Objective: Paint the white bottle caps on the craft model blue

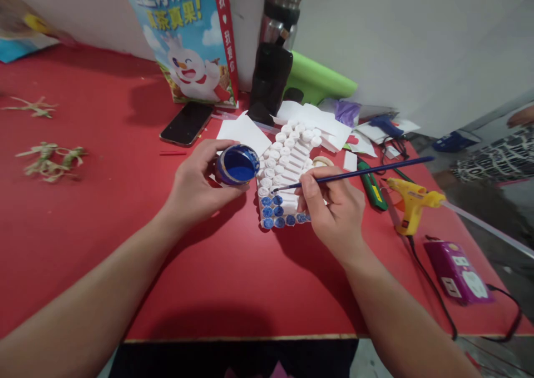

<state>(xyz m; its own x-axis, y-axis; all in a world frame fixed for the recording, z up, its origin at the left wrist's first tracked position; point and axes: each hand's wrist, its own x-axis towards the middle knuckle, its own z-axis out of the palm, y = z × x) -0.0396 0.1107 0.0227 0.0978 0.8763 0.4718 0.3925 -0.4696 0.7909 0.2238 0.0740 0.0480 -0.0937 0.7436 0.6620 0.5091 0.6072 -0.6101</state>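
Observation:
My left hand [200,178] is closed around a small jar of blue paint [240,167], tilted so its mouth faces me. In my right hand [334,208] a thin dark-blue paintbrush [367,169] is pinched, its tip at the left side of a white craft piece [287,164]. Rows of rolled white paper coils cover that piece, with flat strips in its middle. Several coils along the near edge and near left corner are painted blue [279,221]. My right hand hides part of the piece's right side.
Behind stand a printed paper bag [192,44], a phone [186,123] and a black bottle [271,78]. At right lie a green cutter [372,186], a yellow glue gun [413,200] and a purple power box [459,272] with cords. Another person's sleeve [496,150] shows far right.

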